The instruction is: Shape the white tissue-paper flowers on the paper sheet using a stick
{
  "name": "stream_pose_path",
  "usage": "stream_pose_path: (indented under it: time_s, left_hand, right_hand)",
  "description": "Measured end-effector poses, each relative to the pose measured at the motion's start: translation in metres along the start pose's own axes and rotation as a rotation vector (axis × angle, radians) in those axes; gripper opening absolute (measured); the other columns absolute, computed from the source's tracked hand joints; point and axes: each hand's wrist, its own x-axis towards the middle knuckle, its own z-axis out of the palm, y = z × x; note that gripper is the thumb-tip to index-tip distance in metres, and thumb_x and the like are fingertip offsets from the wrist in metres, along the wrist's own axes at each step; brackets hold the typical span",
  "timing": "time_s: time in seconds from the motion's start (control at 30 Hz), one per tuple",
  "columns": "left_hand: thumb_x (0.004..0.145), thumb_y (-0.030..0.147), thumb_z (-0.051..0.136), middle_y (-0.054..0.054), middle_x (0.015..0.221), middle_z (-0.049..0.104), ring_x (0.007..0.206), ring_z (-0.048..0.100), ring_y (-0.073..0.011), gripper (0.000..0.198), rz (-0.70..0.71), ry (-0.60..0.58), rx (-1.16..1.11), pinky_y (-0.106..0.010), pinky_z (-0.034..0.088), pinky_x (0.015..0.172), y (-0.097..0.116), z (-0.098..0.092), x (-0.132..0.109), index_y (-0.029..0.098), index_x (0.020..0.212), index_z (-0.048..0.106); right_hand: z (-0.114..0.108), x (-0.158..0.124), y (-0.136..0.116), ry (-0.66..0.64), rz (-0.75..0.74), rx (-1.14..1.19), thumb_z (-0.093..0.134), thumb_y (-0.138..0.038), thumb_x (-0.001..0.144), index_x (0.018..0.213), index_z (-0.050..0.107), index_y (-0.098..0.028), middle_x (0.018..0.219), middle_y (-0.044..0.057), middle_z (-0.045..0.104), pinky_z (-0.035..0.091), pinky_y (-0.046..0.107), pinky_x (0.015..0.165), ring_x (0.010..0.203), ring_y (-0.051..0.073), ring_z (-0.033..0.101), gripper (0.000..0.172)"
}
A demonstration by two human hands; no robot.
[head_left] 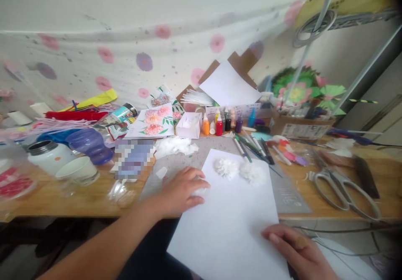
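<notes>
A white sheet of paper [226,225] lies partly on the grey cutting mat [292,196], its near end reaching past the table edge. Two white crumpled tufts [226,168] sit side by side near its far end. At the paper's left edge, my left hand [184,190] curls its fingers around something pale and translucent, mostly hidden and too blurred to name. My right hand [298,248] pinches the paper's right edge low down, thumb on top and the other fingers partly out of sight.
Paint bottles [219,127] stand behind the paper beside a small white box [189,125]. Pens [251,146] lie at the mat's far right. Large scissors [345,190] rest at right. A paper cup [78,170] and white jar [52,156] stand left, near a flower picture [153,120].
</notes>
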Motion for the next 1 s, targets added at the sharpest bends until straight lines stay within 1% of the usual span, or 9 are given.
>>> stream_pose_path:
  time_s: [0.17,0.3,0.47,0.63,0.73,0.8,0.87,0.93,1.0]
  left_hand:
    - [0.089,0.017,0.053,-0.004,0.103,0.058,0.099,0.051,-0.0197,0.008,0.001,0.037,0.037,-0.034,0.044,0.088,0.002,0.014,-0.003,0.019,0.091,0.061]
    - [0.089,0.014,0.047,-0.006,0.098,0.058,0.095,0.052,-0.0232,0.012,-0.063,0.063,0.118,-0.036,0.044,0.078,-0.006,0.017,-0.002,0.017,0.087,0.058]
    - [0.090,0.011,0.041,-0.004,0.086,0.056,0.081,0.054,-0.0196,0.019,-0.174,0.088,0.189,-0.030,0.041,0.066,-0.023,0.014,-0.004,0.018,0.082,0.056]
    - [0.089,0.015,0.043,-0.007,0.084,0.058,0.085,0.055,-0.0230,0.019,-0.355,0.166,0.275,-0.036,0.042,0.075,-0.053,-0.004,-0.006,0.018,0.082,0.061]
    - [0.088,0.015,0.046,-0.013,0.103,0.061,0.099,0.054,-0.0299,0.020,-0.417,0.228,0.313,-0.047,0.040,0.087,-0.058,-0.013,-0.007,0.017,0.095,0.064]
    - [0.088,0.015,0.047,-0.013,0.119,0.059,0.109,0.051,-0.0321,0.025,-0.380,0.235,0.305,-0.054,0.034,0.096,-0.047,-0.014,-0.008,0.018,0.106,0.064]
    - [0.090,0.020,0.049,-0.007,0.131,0.056,0.119,0.048,-0.0295,0.028,-0.261,0.185,0.266,-0.054,0.027,0.106,-0.028,-0.009,-0.010,0.025,0.113,0.063]
    - [0.090,0.037,0.054,0.003,0.144,0.046,0.132,0.039,-0.0260,0.036,-0.077,0.079,0.201,-0.053,0.021,0.112,-0.007,-0.002,-0.014,0.037,0.126,0.055]
    - [0.089,0.053,0.051,-0.001,0.153,0.034,0.141,0.026,-0.0308,0.056,0.059,-0.073,0.109,-0.062,0.014,0.112,0.008,0.006,-0.021,0.032,0.140,0.042]
  right_hand:
    - [0.011,0.001,-0.022,0.196,0.142,0.125,0.069,-0.053,0.067,0.077,0.069,-0.019,0.070,0.002,0.065,0.044,0.021,0.052,0.059,0.014,0.055,0.035]
    - [0.004,0.014,-0.037,0.123,0.172,0.073,0.069,-0.048,0.063,0.092,0.065,-0.018,0.063,-0.001,0.060,0.037,0.021,0.045,0.050,0.011,0.049,0.042]
    - [-0.006,0.031,-0.053,0.099,0.166,-0.019,0.067,-0.047,0.058,0.098,0.063,-0.016,0.062,-0.002,0.060,0.040,0.023,0.047,0.052,0.013,0.054,0.051]
    - [-0.009,0.050,-0.061,0.114,0.130,-0.137,0.063,-0.048,0.059,0.100,0.063,-0.014,0.062,-0.001,0.061,0.039,0.024,0.046,0.049,0.013,0.054,0.054]
    - [-0.015,0.062,-0.061,0.099,0.089,-0.224,0.061,-0.046,0.062,0.100,0.066,-0.014,0.067,0.002,0.065,0.043,0.026,0.049,0.052,0.015,0.057,0.050]
    - [-0.019,0.069,-0.059,0.100,0.045,-0.298,0.060,-0.045,0.063,0.099,0.068,-0.014,0.072,0.003,0.067,0.044,0.027,0.052,0.056,0.016,0.058,0.048]
    - [-0.023,0.074,-0.057,0.117,-0.005,-0.385,0.059,-0.044,0.064,0.099,0.070,-0.015,0.074,0.003,0.068,0.044,0.028,0.055,0.060,0.017,0.058,0.047]
    - [-0.026,0.077,-0.055,0.127,-0.051,-0.474,0.059,-0.042,0.067,0.100,0.071,-0.016,0.074,0.003,0.067,0.043,0.028,0.057,0.063,0.017,0.058,0.044]
    - [-0.028,0.076,-0.054,0.125,-0.084,-0.557,0.058,-0.042,0.070,0.102,0.072,-0.018,0.071,0.002,0.066,0.041,0.028,0.056,0.062,0.017,0.057,0.042]
